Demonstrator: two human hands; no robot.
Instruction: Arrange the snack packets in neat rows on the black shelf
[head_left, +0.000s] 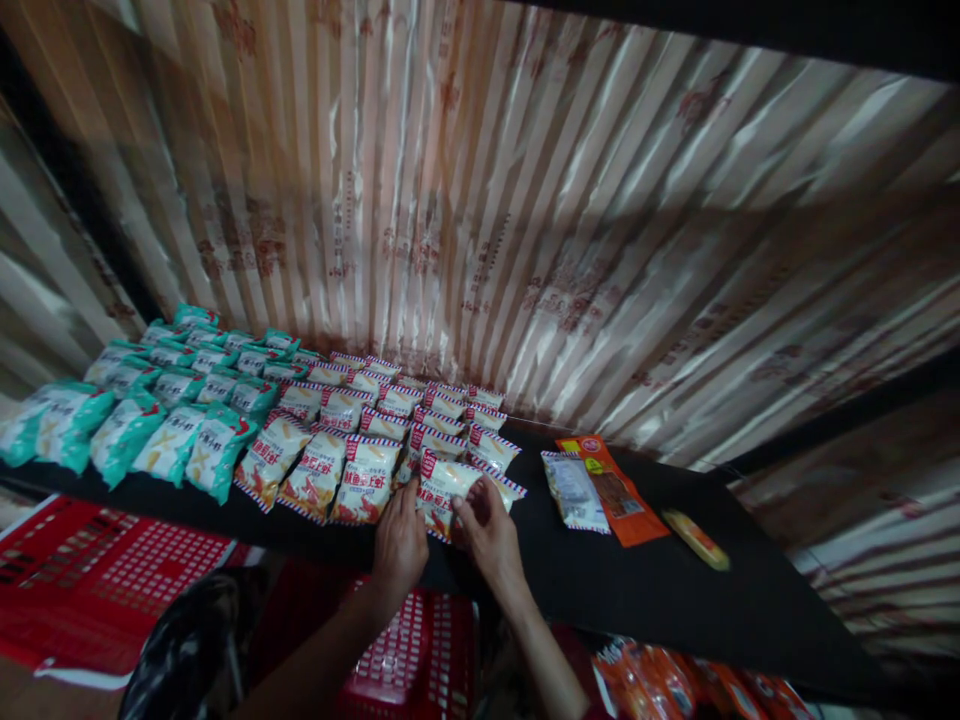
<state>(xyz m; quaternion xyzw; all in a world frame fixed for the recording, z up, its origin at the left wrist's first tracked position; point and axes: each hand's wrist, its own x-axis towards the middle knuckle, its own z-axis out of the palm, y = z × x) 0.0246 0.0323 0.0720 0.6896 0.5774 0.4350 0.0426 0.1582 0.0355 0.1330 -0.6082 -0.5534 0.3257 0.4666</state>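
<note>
Rows of white and red snack bags with striped edges (365,478) stand on a black shelf (600,590). At the front right of these rows is one bag (435,490) between my two hands. My left hand (402,535) touches its lower left side, with the fingers curled together. My right hand (491,530) is on the bag's right side, thumb and fingers bent against it. To the left stand rows of teal and white bags (217,450).
Right of my hands lie a striped-edge bag (575,490), an orange packet (622,495) and a yellow item (696,540). Below the shelf are red baskets (161,570) and orange packages (660,685). A corrugated covering (465,200) rises behind.
</note>
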